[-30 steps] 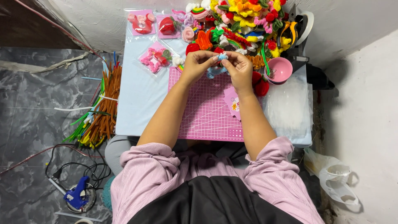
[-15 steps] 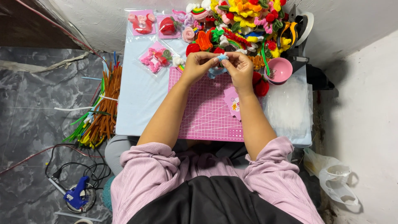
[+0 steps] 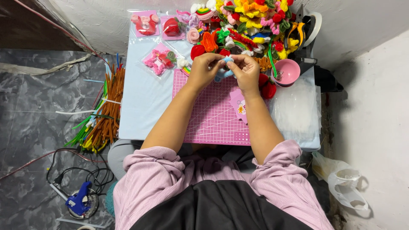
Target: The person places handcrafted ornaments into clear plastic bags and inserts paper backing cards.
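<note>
Over the far edge of a pink cutting mat [image 3: 213, 115], my left hand [image 3: 204, 70] and my right hand [image 3: 246, 71] meet on a small light-blue fuzzy piece [image 3: 228, 61]. Both hands pinch it with fingertips; most of it is hidden between the fingers. A small pink card [image 3: 238, 104] lies on the mat under my right wrist. Just beyond the hands lies a heap of colourful fuzzy flowers and figures [image 3: 251, 21].
A pink bowl [image 3: 286, 71] stands to the right of the hands, with clear plastic bags [image 3: 298, 110] beside it. Packaged pink and red pieces [image 3: 159, 59] lie on the light-blue table [image 3: 142, 98]. Pipe cleaners [image 3: 104, 115] hang off its left edge. A blue glue gun [image 3: 79, 202] lies on the floor.
My fingers have shifted slightly on the light-blue piece; both hands stay in the same place over the mat.
</note>
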